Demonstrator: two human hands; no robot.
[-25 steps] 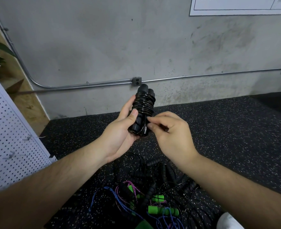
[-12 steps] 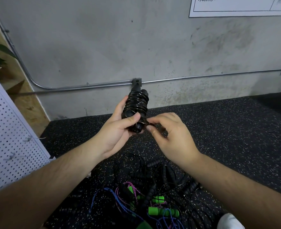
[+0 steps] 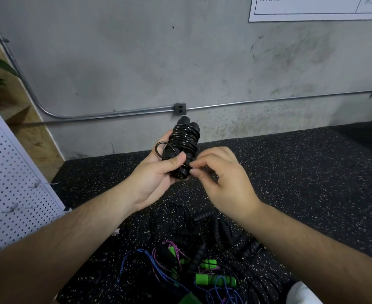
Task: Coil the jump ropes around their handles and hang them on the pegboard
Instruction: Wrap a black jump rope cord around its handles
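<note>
A left hand [image 3: 156, 172] grips a coiled black jump rope [image 3: 184, 141] upright above the speckled floor [image 3: 312, 172], while the right hand [image 3: 222, 178] pinches its cord; tangled ropes [image 3: 202, 249] lie below, pegboard [image 3: 9, 183] at left

Glossy black cord [image 3: 184, 139]; speckled, seemingly rubber floor [image 3: 290, 172].

Pegboard [image 3: 9, 183] and poster [image 3: 312, 7] cropped by frame edges.
</note>
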